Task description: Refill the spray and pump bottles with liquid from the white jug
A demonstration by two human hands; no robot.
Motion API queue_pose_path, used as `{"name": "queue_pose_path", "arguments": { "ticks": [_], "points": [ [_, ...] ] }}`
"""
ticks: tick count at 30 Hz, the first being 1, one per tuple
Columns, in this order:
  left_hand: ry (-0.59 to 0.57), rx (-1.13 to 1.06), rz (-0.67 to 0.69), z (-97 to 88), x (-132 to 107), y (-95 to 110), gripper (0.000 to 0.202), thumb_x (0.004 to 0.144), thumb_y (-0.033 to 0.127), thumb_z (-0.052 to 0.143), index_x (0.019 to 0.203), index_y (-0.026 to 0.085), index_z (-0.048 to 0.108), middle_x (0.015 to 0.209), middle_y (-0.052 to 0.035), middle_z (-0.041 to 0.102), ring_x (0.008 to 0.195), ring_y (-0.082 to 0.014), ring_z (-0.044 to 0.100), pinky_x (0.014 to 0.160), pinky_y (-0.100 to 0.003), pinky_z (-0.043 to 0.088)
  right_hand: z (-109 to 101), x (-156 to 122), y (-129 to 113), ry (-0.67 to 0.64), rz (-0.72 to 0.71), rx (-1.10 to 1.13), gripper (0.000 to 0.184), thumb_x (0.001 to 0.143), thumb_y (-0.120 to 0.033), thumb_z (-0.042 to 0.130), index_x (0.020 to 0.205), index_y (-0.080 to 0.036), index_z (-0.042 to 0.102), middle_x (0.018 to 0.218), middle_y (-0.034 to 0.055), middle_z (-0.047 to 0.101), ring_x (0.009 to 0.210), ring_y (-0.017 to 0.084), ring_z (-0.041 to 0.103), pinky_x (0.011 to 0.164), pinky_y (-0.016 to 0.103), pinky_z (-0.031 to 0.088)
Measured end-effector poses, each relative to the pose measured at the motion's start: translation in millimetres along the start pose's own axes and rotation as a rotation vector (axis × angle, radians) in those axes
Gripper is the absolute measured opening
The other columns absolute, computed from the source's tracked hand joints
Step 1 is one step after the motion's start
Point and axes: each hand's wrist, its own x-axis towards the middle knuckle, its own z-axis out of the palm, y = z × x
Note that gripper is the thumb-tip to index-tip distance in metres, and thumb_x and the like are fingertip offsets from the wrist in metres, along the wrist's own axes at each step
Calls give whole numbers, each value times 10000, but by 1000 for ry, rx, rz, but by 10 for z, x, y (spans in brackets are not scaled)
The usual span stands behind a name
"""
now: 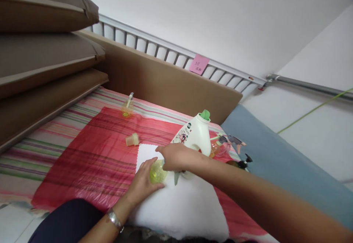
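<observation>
A transparent, yellow-tinted, rounded bottle (pixel 157 173) is over a white scallop-edged cloth (pixel 179 210), held in the left hand's (pixel 145 180) grip. The right hand (pixel 173 157) curls at its far side; whether that grip holds anything, I cannot tell. Beyond stands a white plastic jug (pixel 198 130).

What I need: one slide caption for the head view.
Left hand grips a yellowish container over a white cloth, right hand close beside it.
</observation>
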Motion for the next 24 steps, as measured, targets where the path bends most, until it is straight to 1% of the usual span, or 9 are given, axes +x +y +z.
{"name": "queue_pose_path", "arguments": {
  "ticks": [4,7,9,11,12,14,16,19,24],
  "points": [
    [23,-22,-2,11,10,-38,803,613,316,786,1308,228,395,1317,-118,503,1232,-314,445,1042,-521,345,-85,17,41,27,59,99,666,733,-449,609,1311,-140,495,1060,187,671,920,346,635,677,400,485],
    [41,-25,-15,16,12,-49,816,589,331,799,1301,222,416,1300,-113,523,1224,-313,455,1040,-508,353,-122,-29,212,131,-3,188,648,779,-430,576,1375,-234,413,1186,136,625,1020,309,602,791,407,473],
    [34,-28,-19,13,11,-47,836,588,334,801,1314,225,400,1326,-112,503,1239,-304,442,1057,-499,336,-74,-40,412,249,-116,408,560,775,-345,593,1321,-297,477,1224,79,604,1055,258,583,880,398,442],
    [11,-36,-20,3,11,-44,844,598,340,798,1324,225,383,1350,-113,481,1255,-296,424,1069,-495,320,59,-26,635,326,-196,757,496,697,-266,658,1190,-280,600,1139,65,640,1019,244,587,924,421,419],
    [6,-41,-24,-2,11,-43,843,602,341,796,1325,223,379,1353,-115,477,1258,-294,419,1069,-494,319,156,-16,731,324,-194,936,481,644,-245,693,1122,-257,642,1085,66,655,1002,250,589,930,438,416],
    [2,-57,-32,-12,13,-44,838,609,334,793,1327,221,375,1354,-116,474,1258,-290,417,1066,-493,322,392,-3,846,282,-183,1113,467,616,-269,711,1077,-216,657,1034,78,665,983,260,599,905,452,441],
    [2,-73,-36,-17,14,-47,839,606,323,795,1327,224,377,1352,-113,476,1254,-289,419,1062,-491,326,635,-8,834,231,-212,1211,464,654,-317,695,1100,-199,641,1037,85,666,988,258,608,879,439,468],
    [4,-90,-33,-21,18,-41,838,593,318,802,1318,228,390,1339,-113,484,1252,-294,423,1062,-493,328,901,-13,652,205,-281,1341,471,692,-359,693,1135,-215,620,1069,70,659,984,237,611,886,415,468],
    [38,-100,-49,-30,34,-31,806,594,299,797,1296,218,410,1295,-124,507,1236,-303,447,1051,-500,339,1070,127,389,321,-294,1482,470,667,-376,744,1094,-216,630,1089,63,643,1016,230,580,931,407,428]
  ]
}}
